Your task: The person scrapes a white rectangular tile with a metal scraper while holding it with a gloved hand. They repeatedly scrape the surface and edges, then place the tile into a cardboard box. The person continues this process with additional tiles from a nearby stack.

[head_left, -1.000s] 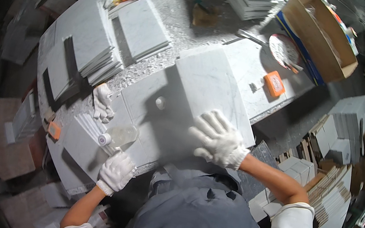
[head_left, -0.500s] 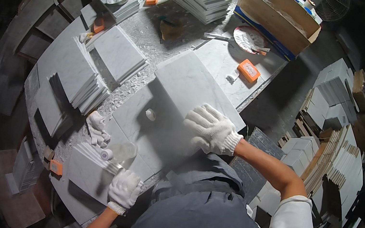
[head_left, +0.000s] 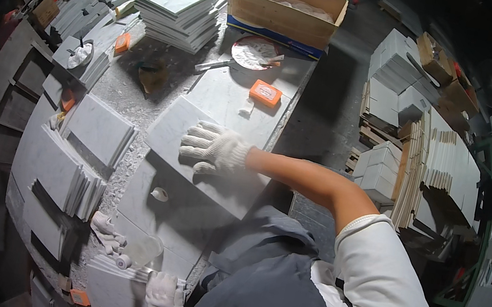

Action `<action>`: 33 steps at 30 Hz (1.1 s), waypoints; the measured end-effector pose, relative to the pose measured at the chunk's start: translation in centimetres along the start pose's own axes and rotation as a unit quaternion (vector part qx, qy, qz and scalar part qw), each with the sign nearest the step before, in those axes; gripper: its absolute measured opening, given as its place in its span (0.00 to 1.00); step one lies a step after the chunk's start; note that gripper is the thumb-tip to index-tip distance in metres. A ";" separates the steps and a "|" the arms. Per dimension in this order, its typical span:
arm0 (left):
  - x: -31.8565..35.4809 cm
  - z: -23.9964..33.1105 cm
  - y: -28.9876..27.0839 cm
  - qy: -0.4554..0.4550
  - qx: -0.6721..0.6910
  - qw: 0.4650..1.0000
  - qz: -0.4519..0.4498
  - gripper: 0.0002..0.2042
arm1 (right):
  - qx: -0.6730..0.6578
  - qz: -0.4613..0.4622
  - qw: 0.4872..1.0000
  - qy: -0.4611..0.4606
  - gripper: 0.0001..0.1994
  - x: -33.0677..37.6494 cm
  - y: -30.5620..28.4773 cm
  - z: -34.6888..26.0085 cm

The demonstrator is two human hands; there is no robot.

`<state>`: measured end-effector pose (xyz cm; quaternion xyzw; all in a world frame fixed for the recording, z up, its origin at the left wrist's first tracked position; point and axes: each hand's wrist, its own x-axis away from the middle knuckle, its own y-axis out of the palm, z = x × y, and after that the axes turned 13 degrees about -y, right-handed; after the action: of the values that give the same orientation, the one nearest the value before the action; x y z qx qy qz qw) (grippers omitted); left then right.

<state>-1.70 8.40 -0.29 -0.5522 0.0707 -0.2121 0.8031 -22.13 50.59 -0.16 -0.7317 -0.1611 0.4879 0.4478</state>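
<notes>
Pale grey marble tile (head_left: pixel 217 168) at frame centre, lying flat on the stone-dusted workbench (head_left: pixel 136 101). Square-cut, thin slab, faint veining, matte surface, near edge casting a dark shadow at 6 o'clock onto the lower tile (head_left: pixel 175 220) beneath. Slightly skewed against the bench edge, one corner pointing toward 11 o'clock.

Right hand (head_left: pixel 214 148) in white knit glove, palm down, fingers spread flat and pointing to 9 o'clock, pressing on the tile's top face; open, nothing gripped. Bare forearm running off to 3 o'clock into a white sleeve.

Left hand (head_left: pixel 164 297) also in white glove, low at 6 o'clock, resting at the bench's near edge on a small tile stack (head_left: pixel 112 278); fingers curled downward, cannot tell whether gripping anything.

Around the tile:
- small white lump (head_left: pixel 159 193) on the lower tile, at 7 o'clock of the right hand, apart from it.
- clear plastic cup (head_left: pixel 145 249) and a spare white glove (head_left: pixel 107 231) at 7 o'clock, just above the left hand.
- leaning tile stacks (head_left: pixel 74 176) at 9 o'clock, fanned on edge.
- orange sanding block (head_left: pixel 265 93) at 1 o'clock, near the tile's far corner, not touching.
- round plate (head_left: pixel 254 53) with a tool on it at 12 o'clock, cardboard box (head_left: pixel 288 9) beyond.
- tall flat tile stack (head_left: pixel 179 7) at 11 o'clock.
- white tile piles (head_left: pixel 393 100) on the floor at 3 o'clock, well apart.
</notes>
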 end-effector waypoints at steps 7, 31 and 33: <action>-0.5 -0.5 0.6 0.020 -0.004 1.000 0.004 0.16 | -0.055 -0.024 0.998 -0.021 0.22 -1.1 2.5 6.0; -2.8 1.4 -0.2 -0.032 -0.087 0.992 -0.080 0.10 | -0.115 -0.093 0.989 -0.022 0.32 -4.0 5.1 12.1; -3.2 1.4 -0.6 -0.038 -0.077 0.993 -0.082 0.09 | -0.097 -0.076 0.991 -0.048 0.31 -3.7 3.6 10.8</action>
<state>-4.25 10.77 0.44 -0.6244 0.0111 -0.2499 0.7400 -33.87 51.51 -2.28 -0.7328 -0.2840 0.4695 0.4024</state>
